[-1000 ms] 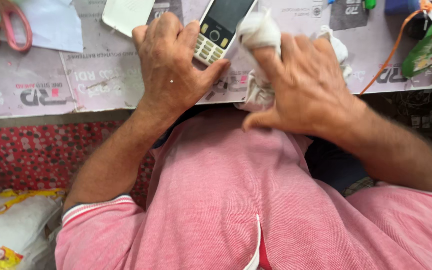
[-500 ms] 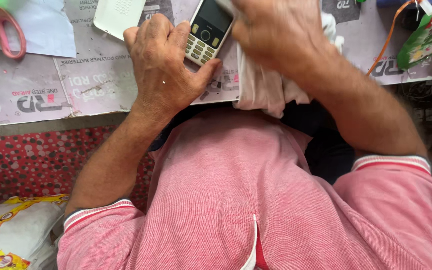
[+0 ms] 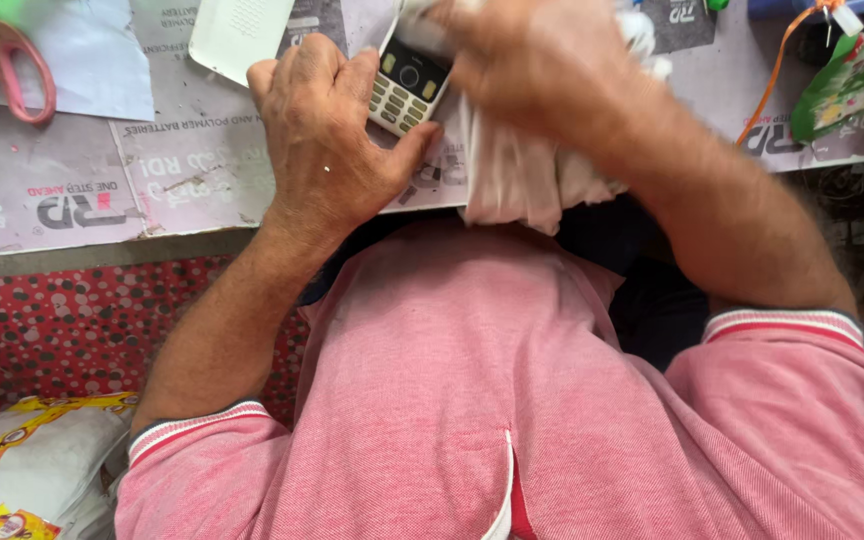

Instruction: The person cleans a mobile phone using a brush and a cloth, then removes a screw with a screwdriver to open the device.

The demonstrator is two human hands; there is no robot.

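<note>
My left hand (image 3: 327, 135) grips a small keypad phone (image 3: 407, 85) with a white and dark face, held above the edge of the worktable. My right hand (image 3: 537, 60) holds a crumpled white cloth (image 3: 512, 170) pressed over the phone's upper part, covering its screen. The cloth hangs down past the table edge toward my pink shirt. The right hand is blurred.
The worktable (image 3: 102, 190) is covered with printed sheets. Pink-handled scissors (image 3: 2, 60) lie at the far left. A white flat cover (image 3: 237, 35) lies beyond my left hand. An orange cord (image 3: 772, 75) and a green packet (image 3: 852, 75) sit at the right. A white and yellow bag (image 3: 22, 465) lies below left.
My right hand with the cloth has moved up and left, from beside the phone to over its screen. The left hand keeps its hold on the phone.
</note>
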